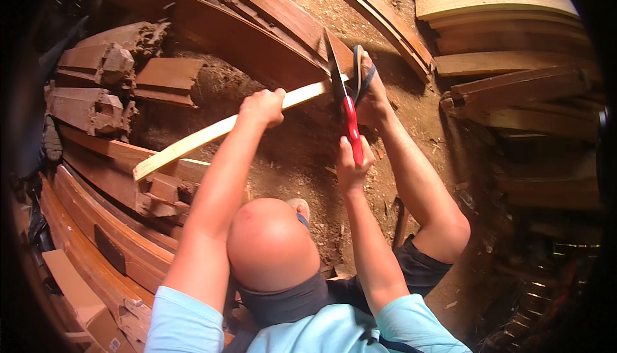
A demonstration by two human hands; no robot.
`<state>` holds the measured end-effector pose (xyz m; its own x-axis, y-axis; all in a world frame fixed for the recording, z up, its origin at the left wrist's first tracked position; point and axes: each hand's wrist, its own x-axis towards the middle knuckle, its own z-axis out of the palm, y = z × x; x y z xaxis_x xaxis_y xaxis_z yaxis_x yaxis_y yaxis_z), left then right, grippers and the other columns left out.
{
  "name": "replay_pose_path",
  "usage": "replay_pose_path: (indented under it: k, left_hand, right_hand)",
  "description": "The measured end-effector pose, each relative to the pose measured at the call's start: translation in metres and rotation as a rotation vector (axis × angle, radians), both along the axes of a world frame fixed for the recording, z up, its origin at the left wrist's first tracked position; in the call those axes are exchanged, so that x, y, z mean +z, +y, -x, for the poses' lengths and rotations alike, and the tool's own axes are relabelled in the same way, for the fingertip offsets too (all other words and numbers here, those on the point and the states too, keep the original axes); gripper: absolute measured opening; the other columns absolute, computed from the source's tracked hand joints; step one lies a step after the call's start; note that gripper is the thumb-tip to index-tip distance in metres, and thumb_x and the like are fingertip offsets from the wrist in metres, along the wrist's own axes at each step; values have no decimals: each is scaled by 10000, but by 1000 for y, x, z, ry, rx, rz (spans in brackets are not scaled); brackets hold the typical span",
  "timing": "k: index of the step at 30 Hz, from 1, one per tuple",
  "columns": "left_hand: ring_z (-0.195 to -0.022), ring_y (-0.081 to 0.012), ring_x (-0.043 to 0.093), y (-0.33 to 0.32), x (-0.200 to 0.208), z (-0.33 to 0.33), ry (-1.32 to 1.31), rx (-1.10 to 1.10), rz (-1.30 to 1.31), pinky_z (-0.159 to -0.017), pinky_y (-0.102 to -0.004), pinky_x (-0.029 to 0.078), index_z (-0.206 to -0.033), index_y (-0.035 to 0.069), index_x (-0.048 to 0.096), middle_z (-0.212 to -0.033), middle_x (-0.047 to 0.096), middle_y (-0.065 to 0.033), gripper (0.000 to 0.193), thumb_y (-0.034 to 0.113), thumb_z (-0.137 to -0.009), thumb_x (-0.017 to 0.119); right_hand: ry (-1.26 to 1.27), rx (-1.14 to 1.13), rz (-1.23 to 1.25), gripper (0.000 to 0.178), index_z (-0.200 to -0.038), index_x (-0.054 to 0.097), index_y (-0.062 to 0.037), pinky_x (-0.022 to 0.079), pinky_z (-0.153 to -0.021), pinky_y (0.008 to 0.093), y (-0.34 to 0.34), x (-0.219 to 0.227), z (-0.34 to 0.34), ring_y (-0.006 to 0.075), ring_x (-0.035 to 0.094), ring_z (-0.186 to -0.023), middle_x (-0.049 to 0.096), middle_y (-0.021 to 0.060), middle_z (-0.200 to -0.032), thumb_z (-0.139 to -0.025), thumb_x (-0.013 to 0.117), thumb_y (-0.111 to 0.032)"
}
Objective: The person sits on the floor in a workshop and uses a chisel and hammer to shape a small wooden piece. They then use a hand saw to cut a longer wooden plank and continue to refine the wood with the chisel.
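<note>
My left hand [262,107] is closed around a pale strip of wood [186,142], which slants from the lower left up to the right. In my right hand [355,160] is a handsaw [351,118] with a red handle and a dark blade pointing away from me. The blade crosses the strip close to its far right end; how deep it sits in the wood I cannot tell. Under that end lies a large reddish-brown board [257,44]. My foot in a flip-flop [365,80] is set right beside the blade and the strip's end.
Broken brown timber pieces [96,61] lie at the left. Long brown boards [116,224] and a cardboard box [80,289] are at the lower left. Stacked planks [495,3] fill the upper right. A long beam [379,19] lies beyond my foot on the sawdust-strewn ground [283,179].
</note>
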<state>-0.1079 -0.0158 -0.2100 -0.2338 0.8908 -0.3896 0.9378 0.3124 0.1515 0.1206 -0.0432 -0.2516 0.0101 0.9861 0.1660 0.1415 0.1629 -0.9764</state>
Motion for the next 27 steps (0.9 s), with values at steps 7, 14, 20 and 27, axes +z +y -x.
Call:
replay_pose_path:
  k: [7,14,20,27]
  left_hand:
    - [-1005,-376,622,-2,-3,4,-65,13,9,-843,-476,506,-1070,63,538,-1036,639,-221,280,98,-792,533]
    - [-1031,-353,624,-1,0,4,-10,-5,26,-867,-448,514,-1094,62,569,-1064,649,-205,296,101,-800,557]
    - [-1045,-355,618,2,1,2,-10,-8,14,-882,-451,508,-1107,65,565,-1077,643,-206,313,117,-798,559]
    - [-1026,-371,617,-2,2,9,-44,7,19,-865,-454,508,-1063,63,583,-1061,644,-212,290,105,-778,546]
  right_hand:
    - [-114,-8,33,124,-746,567,-37,401,-523,320,-90,-8,-54,143,501,-537,505,33,-598,-820,607,-128]
    - [63,-40,190,139,-719,535,-35,363,-504,298,-93,6,-53,94,447,-547,468,1,-579,-804,628,-95]
    - [32,37,66,121,-742,572,-34,338,-494,274,-71,19,-57,91,417,-533,457,-11,-578,-837,602,-104]
    - [136,36,-5,98,-775,586,-21,366,-516,282,-74,3,-50,89,432,-543,480,0,-609,-837,613,-92]
